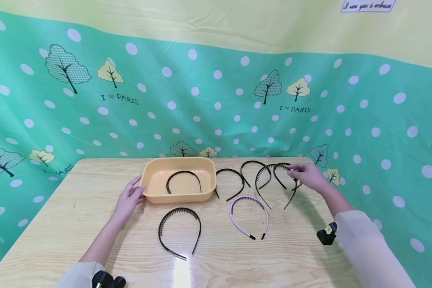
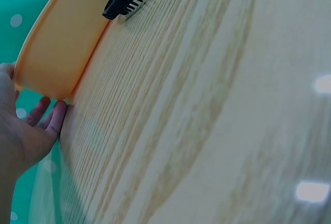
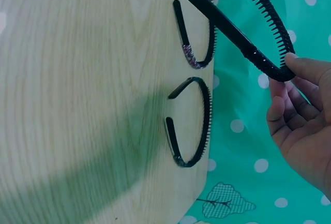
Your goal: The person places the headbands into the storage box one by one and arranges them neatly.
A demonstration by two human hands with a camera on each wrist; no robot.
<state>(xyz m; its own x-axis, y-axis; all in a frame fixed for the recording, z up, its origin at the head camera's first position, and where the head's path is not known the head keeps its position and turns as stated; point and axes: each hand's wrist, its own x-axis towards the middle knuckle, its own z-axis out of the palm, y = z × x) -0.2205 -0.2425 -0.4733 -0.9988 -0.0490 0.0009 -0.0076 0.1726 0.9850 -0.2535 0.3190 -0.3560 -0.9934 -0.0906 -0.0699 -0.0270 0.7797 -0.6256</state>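
My right hand (image 1: 306, 175) pinches a black toothed headband (image 1: 275, 165) above the right back part of the table. In the right wrist view, thumb and fingers hold this headband (image 3: 253, 53) by its toothed curve, its arms pointing away from the hand. My left hand (image 1: 127, 199) touches the left end of a peach plastic basin (image 1: 180, 198) with fairly straight fingers. The left wrist view shows these fingers against the basin's outer wall (image 2: 62, 53), low near the tabletop. Inside the basin is one black headband (image 1: 183, 172).
On the wood-grain table (image 1: 75, 212) lie a black toothed headband (image 1: 180, 210) in front of the basin and a lilac headband (image 1: 237, 226) right of it. Black headbands (image 1: 230, 170) lie along the back. A green dotted curtain (image 1: 209, 108) hangs behind.
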